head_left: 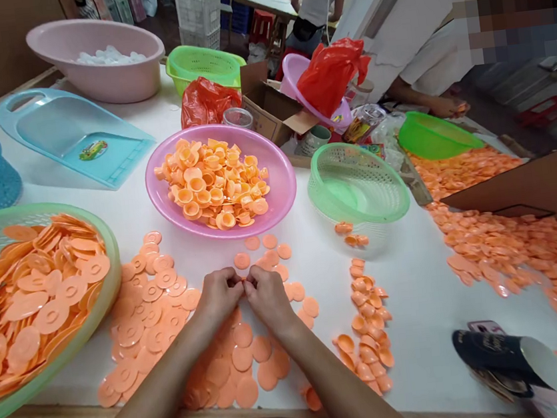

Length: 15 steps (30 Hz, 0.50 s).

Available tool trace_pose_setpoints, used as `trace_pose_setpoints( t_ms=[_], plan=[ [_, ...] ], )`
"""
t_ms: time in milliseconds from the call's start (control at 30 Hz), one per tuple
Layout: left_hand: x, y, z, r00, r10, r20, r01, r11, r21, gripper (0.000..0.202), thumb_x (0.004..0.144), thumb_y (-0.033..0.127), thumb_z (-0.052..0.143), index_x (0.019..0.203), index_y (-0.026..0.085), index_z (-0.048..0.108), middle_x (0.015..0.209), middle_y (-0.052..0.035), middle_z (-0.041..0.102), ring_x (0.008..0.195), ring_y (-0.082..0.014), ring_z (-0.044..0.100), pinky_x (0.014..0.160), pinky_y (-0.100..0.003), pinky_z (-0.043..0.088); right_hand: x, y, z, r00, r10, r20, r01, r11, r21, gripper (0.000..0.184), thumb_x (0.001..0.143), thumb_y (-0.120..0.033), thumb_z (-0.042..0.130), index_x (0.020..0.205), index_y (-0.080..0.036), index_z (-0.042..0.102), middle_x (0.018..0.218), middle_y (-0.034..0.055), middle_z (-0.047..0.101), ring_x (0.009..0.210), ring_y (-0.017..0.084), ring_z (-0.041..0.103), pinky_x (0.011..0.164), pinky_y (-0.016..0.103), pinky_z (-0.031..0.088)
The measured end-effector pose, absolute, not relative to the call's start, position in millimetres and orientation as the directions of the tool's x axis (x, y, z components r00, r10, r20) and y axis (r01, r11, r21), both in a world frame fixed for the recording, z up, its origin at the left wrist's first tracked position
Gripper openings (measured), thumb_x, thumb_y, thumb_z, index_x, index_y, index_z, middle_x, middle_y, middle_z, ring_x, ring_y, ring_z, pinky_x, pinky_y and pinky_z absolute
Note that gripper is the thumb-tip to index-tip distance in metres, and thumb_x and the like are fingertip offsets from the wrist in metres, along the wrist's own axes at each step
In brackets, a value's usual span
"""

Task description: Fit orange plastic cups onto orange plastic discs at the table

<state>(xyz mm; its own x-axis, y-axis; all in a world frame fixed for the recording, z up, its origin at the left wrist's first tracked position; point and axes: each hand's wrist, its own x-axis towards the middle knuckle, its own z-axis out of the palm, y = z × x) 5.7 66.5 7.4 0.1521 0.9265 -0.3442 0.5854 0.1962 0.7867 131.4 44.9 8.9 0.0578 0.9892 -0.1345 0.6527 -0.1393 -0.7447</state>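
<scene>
Two hands, left (pixel 221 298) and right (pixel 269 300), meet over a white-topped work table (pixel 410 301), their fingertips (pixel 244 287) pressed together on a small orange piece (pixel 243 282), mostly hidden. Loose flat orange discs (pixel 145 318) spread beneath and left of the grip, and cupped orange pieces (pixel 366 320) run in a line to its right. Straight ahead stands one pink basin (pixel 278 169) heaped with cups, with two red plastic bags (pixel 208 101) and one cardboard box (pixel 266 103) beyond it. Ahead right sits one pale green basket (pixel 356 186); left, one larger green-rimmed basket (pixel 114 268) holds discs. Far ahead right, a co-worker's hand (pixel 442 106) reaches past one green basin (pixel 435 134), and white crates (pixel 198 10) stand stacked in the room behind
</scene>
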Motion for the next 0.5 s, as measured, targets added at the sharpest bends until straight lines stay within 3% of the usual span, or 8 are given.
trace_pose_setpoints(
  t_ms=[133, 233, 300, 367, 500],
  plan=[
    [5.2, 57.3, 3.2, 0.136, 0.951, -0.276, 0.583, 0.149, 0.799, 0.011, 0.072, 0.016, 0.052, 0.063, 0.017, 0.059, 0.059, 0.0016, 0.061, 0.059, -0.0119, 0.055, 0.056, -0.021, 0.037, 125.6, 44.1, 6.6, 0.101, 0.987, -0.121, 0.634, -0.158, -0.757, 0.017, 0.074, -0.012, 0.052, 0.059, -0.021, 0.052, 0.058, -0.001, 0.061, 0.056, 0.012, 0.053, 0.055, 0.022, 0.039],
    [4.6, 49.3, 13.6, 0.164, 0.962, -0.218, 0.617, 0.072, 0.783, 0.015, 0.071, 0.012, 0.051, 0.059, 0.017, 0.057, 0.056, 0.0011, 0.059, 0.055, -0.0116, 0.053, 0.055, -0.022, 0.035, 134.3, 42.5, 16.2, 0.033, 0.984, -0.176, 0.546, -0.165, -0.822, 0.017, 0.074, -0.013, 0.053, 0.059, -0.019, 0.059, 0.058, 0.0001, 0.064, 0.057, 0.013, 0.057, 0.055, 0.022, 0.042],
    [3.9, 48.8, 30.9, 0.174, 0.972, -0.156, 0.625, 0.014, 0.781, 0.017, 0.074, 0.012, 0.05, 0.06, 0.017, 0.058, 0.053, 0.0017, 0.058, 0.052, -0.011, 0.052, 0.054, -0.022, 0.034, 153.1, 34.6, 28.0, -0.016, 0.972, -0.233, 0.425, -0.204, -0.882, 0.018, 0.077, -0.02, 0.053, 0.068, -0.019, 0.067, 0.061, 0.0012, 0.067, 0.056, 0.014, 0.059, 0.053, 0.023, 0.045],
    [3.7, 58.0, 57.8, 0.156, 0.987, -0.04, 0.608, -0.064, 0.791, 0.019, 0.079, 0.016, 0.049, 0.064, 0.018, 0.06, 0.052, 0.0026, 0.057, 0.051, -0.0108, 0.053, 0.054, -0.022, 0.036, 182.8, 18.9, 40.4, 0.041, 0.969, -0.243, 0.351, -0.242, -0.905, 0.024, 0.081, -0.03, 0.052, 0.085, -0.019, 0.073, 0.071, 0.0036, 0.071, 0.058, 0.016, 0.062, 0.052, 0.026, 0.048],
    [4.0, 104.9, 118.3, 0.026, 0.976, 0.218, 0.559, -0.195, 0.806, 0.021, 0.084, 0.029, 0.053, 0.092, 0.017, 0.069, 0.058, 0.002, 0.06, 0.057, -0.013, 0.059, 0.06, -0.024, 0.044, 252.8, -23.2, 56.1, 0.26, 0.958, -0.122, 0.597, -0.258, -0.759, 0.024, 0.08, -0.032, 0.054, 0.089, -0.021, 0.074, 0.091, 0.0085, 0.074, 0.085, 0.024, 0.067, 0.074, 0.035, 0.052]
  ],
)
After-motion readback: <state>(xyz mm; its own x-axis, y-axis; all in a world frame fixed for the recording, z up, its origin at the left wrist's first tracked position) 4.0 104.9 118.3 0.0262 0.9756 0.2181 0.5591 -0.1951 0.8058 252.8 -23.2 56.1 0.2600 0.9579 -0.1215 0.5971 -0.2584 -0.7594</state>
